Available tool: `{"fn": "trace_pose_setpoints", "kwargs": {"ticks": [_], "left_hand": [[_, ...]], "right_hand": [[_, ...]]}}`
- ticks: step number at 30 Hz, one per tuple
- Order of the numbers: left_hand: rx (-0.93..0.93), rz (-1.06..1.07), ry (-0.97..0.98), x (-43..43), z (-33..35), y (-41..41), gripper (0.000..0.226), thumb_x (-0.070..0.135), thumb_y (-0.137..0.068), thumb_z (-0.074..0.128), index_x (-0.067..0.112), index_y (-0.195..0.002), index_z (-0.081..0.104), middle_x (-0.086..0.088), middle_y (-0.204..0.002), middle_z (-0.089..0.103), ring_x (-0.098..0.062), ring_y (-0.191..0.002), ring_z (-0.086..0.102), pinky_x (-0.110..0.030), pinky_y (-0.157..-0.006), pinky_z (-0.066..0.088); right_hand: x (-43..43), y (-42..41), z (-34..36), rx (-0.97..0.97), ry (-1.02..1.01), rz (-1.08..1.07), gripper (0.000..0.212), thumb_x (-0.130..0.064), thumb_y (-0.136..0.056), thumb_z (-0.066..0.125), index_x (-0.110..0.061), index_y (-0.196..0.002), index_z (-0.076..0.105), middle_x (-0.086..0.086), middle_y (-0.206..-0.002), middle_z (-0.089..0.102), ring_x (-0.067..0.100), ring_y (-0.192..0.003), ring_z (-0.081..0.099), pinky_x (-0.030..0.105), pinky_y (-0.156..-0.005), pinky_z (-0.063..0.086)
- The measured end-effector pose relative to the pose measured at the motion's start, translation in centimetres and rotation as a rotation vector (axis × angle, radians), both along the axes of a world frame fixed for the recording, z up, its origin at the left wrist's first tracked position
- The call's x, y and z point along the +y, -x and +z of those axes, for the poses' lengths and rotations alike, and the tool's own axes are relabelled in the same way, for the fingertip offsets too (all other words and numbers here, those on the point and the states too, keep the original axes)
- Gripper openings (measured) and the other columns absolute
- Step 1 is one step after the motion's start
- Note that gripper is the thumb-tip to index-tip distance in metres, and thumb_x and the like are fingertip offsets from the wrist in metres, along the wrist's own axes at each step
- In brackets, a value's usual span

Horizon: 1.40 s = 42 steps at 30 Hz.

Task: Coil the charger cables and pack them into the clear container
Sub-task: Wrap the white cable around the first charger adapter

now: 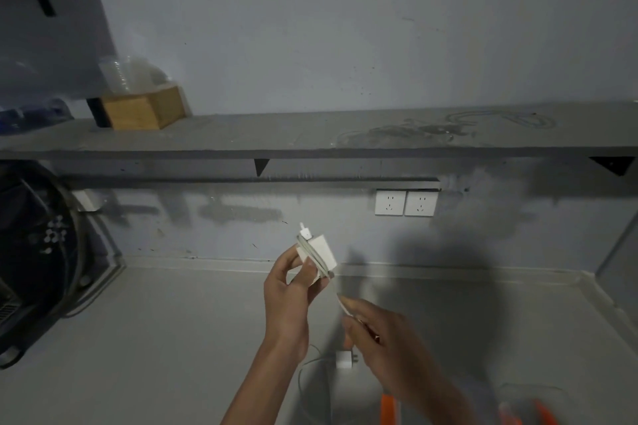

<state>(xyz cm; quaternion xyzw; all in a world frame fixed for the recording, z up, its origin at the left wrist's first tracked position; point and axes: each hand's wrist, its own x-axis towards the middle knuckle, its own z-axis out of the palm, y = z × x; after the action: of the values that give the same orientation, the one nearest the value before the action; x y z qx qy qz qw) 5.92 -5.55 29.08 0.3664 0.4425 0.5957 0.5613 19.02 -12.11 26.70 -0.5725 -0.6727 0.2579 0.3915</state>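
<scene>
My left hand [293, 297] holds a white charger brick [319, 254] up above the counter, with its white cable [340, 300] wound around it several times. The cable's plug end sticks up at the brick's top. My right hand [383, 338] pinches the free stretch of that cable just below and to the right of the brick. A second small white charger [345, 358] lies on the counter beneath my hands, its thin cable [303, 376] looping left. At the bottom right a clear container [531, 404] with orange clips is blurred and partly cut off.
A grey counter [172, 338] runs to the wall, where two white sockets [405, 202] sit. A grey shelf [310, 138] above carries a wooden box [145, 110] and clear cups. A dark appliance [34, 252] stands at the left.
</scene>
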Motion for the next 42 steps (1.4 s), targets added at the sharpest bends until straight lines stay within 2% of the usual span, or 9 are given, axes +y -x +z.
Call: {"fn": "trace_pose_setpoints", "kwargs": {"ticks": [4, 9, 13, 16, 18, 26, 31, 38, 42], "left_hand": [[0.054, -0.025, 0.058, 0.4, -1.1, 1.0, 0.029, -0.003, -0.091, 0.055, 0.012, -0.113, 0.068, -0.015, -0.115, 0.065, -0.033, -0.105, 0.067, -0.035, -0.083, 0.06], [0.126, -0.196, 0.077, -0.3, -1.9, 2.2, 0.028, -0.004, -0.089, 0.059, 0.012, -0.108, 0.071, -0.013, -0.103, 0.074, -0.031, -0.1, 0.07, -0.046, -0.089, 0.059], [0.157, -0.286, 0.087, -0.9, -2.5, 2.6, 0.025, 0.0, -0.088, 0.061, 0.013, -0.108, 0.07, -0.017, -0.106, 0.072, -0.025, -0.092, 0.072, -0.04, -0.087, 0.06], [0.119, -0.294, 0.079, -0.8, -2.7, 2.9, 0.024, 0.0, -0.089, 0.062, 0.01, -0.11, 0.069, -0.026, -0.109, 0.067, -0.031, -0.094, 0.069, -0.049, -0.093, 0.056], [0.081, -0.292, 0.071, -0.5, -2.8, 3.4, 0.022, -0.001, -0.089, 0.062, 0.007, -0.108, 0.069, -0.029, -0.108, 0.066, -0.037, -0.094, 0.067, -0.054, -0.095, 0.053], [0.026, -0.33, 0.042, -0.2, -2.7, 5.1, 0.026, -0.001, -0.087, 0.064, 0.011, -0.109, 0.072, -0.013, -0.102, 0.077, -0.03, -0.1, 0.072, -0.044, -0.096, 0.055], [0.036, -0.373, 0.021, -0.3, -2.3, 5.4, 0.024, 0.008, -0.085, 0.07, 0.014, -0.107, 0.074, -0.011, -0.1, 0.078, -0.028, -0.099, 0.073, -0.035, -0.091, 0.058], [0.06, -0.334, 0.014, 0.4, -3.2, 5.3, 0.028, 0.017, -0.081, 0.074, 0.015, -0.109, 0.074, -0.018, -0.098, 0.077, -0.035, -0.1, 0.071, -0.043, -0.094, 0.056], [0.149, -0.293, -0.002, 0.8, -3.7, 5.3, 0.027, 0.023, -0.079, 0.077, 0.022, -0.106, 0.076, -0.018, -0.101, 0.074, -0.027, -0.095, 0.073, -0.038, -0.089, 0.059]], "right_hand": [[-0.2, 0.1, 0.1, -0.189, -0.238, -0.126, 0.026, -0.041, -0.088, 0.047, -0.031, -0.103, 0.066, -0.015, -0.075, 0.068, 0.004, -0.07, 0.065, 0.027, -0.067, 0.053], [0.3, 0.2, 2.0, -0.249, -0.465, -0.185, 0.009, -0.026, -0.088, 0.066, -0.031, -0.095, 0.065, -0.017, -0.087, 0.066, -0.007, -0.075, 0.055, 0.004, -0.072, 0.041], [0.8, 1.9, 2.1, 0.203, -0.309, -0.229, 0.032, -0.012, -0.079, 0.074, -0.035, -0.099, 0.064, -0.012, -0.082, 0.07, 0.006, -0.072, 0.067, 0.009, -0.069, 0.048], [1.6, 3.5, 1.2, 0.586, -0.239, -0.246, 0.029, -0.001, -0.08, 0.071, -0.027, -0.089, 0.064, 0.002, -0.081, 0.071, 0.014, -0.069, 0.068, 0.028, -0.068, 0.055], [1.9, 4.3, 0.8, 0.684, -0.253, -0.284, 0.026, 0.003, -0.083, 0.066, -0.023, -0.083, 0.065, 0.003, -0.081, 0.073, 0.012, -0.068, 0.067, 0.026, -0.064, 0.055], [2.8, 6.6, -0.9, 0.335, -0.29, -0.473, 0.029, -0.007, -0.086, 0.066, -0.036, -0.091, 0.072, -0.01, -0.09, 0.073, 0.007, -0.083, 0.068, 0.015, -0.069, 0.05], [3.2, 6.6, -1.2, 0.257, -0.225, -0.493, 0.016, -0.012, -0.083, 0.07, -0.028, -0.087, 0.073, -0.014, -0.085, 0.075, 0.004, -0.08, 0.069, 0.021, -0.07, 0.052], [3.5, 7.6, -2.1, 0.246, -0.262, -0.562, 0.032, -0.003, -0.081, 0.069, -0.035, -0.084, 0.073, -0.01, -0.088, 0.071, 0.001, -0.082, 0.065, 0.009, -0.066, 0.046], [3.9, 8.2, -2.4, 0.213, -0.269, -0.621, 0.027, -0.004, -0.085, 0.066, -0.026, -0.098, 0.073, -0.01, -0.09, 0.075, 0.002, -0.083, 0.068, 0.011, -0.073, 0.047]]}}
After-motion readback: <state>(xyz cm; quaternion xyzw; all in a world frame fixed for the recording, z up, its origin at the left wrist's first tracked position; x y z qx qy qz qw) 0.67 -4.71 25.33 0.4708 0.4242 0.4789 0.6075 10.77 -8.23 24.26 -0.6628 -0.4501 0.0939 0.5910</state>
